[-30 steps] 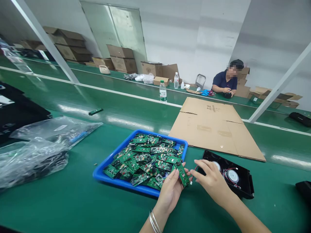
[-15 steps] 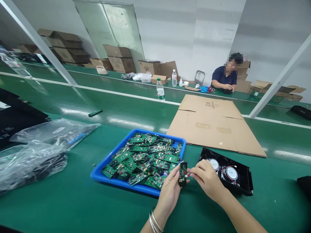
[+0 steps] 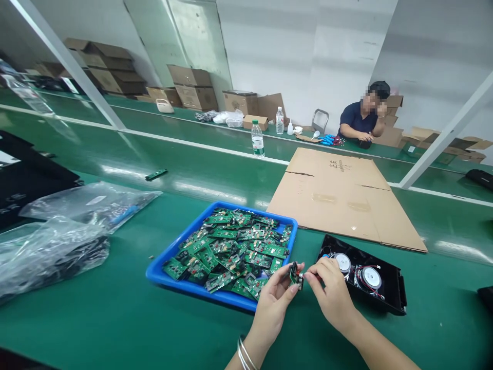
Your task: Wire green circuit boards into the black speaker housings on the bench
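My left hand (image 3: 274,298), wearing silvery bangles at the wrist, grips a small green circuit board (image 3: 295,276) by its edges between thumb and fingers. Pinched at the board's right side, my right hand (image 3: 330,288) holds what looks like a small white wire plug, mostly hidden by the fingertips. Just beyond that hand lies an open black speaker housing (image 3: 393,282) with two round speakers (image 3: 372,277) and loose red and black wires. Left of the hands, a blue tray (image 3: 175,291) carries a heap of similar circuit boards (image 3: 227,247).
A flattened cardboard sheet (image 3: 327,205) lies behind the housing. Clear plastic bags (image 3: 73,241) occupy the left side. One loose board (image 3: 156,174) and a water bottle (image 3: 258,140) stand farther back. Across the bench sits a co-worker (image 3: 358,121).
The circuit board has been turned in my left hand, now more edge-on. My right fingertips stay close to its side. The co-worker has raised one hand towards the head. The view has shifted slightly.
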`<state>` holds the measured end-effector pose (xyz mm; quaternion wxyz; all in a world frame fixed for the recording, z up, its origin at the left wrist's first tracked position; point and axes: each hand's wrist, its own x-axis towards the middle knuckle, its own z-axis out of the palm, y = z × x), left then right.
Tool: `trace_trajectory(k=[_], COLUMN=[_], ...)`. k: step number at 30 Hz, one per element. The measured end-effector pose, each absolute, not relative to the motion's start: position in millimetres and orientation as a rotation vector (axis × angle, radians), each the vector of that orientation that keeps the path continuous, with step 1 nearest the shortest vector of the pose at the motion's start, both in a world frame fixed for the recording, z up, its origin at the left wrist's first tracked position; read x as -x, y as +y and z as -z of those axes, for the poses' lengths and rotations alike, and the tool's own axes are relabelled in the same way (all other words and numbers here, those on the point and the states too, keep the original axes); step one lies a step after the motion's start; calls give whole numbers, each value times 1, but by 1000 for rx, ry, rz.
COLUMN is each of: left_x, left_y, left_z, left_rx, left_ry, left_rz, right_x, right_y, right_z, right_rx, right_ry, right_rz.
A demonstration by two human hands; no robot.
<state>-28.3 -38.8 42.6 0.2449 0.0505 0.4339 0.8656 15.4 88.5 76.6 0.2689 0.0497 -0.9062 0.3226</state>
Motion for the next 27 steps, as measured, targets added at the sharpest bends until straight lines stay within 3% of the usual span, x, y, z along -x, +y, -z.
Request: trace_trajectory(k=[5,18,27], left_x=[26,31,32], left_y=[-40,-41,-43], left_z=[-49,-57,-52], left_rx=[-68,99,46], left_ry=[1135,972,1105], left_rz=[-2310,-2150,-2148], right_x=[-15,-9,-10], right_y=[92,103,106], right_z=[-74,-71,-70], right_rx=[-206,-526,-618], right_ry=[-2343,-2256,-2319], right_rz=[-853,-429,-232])
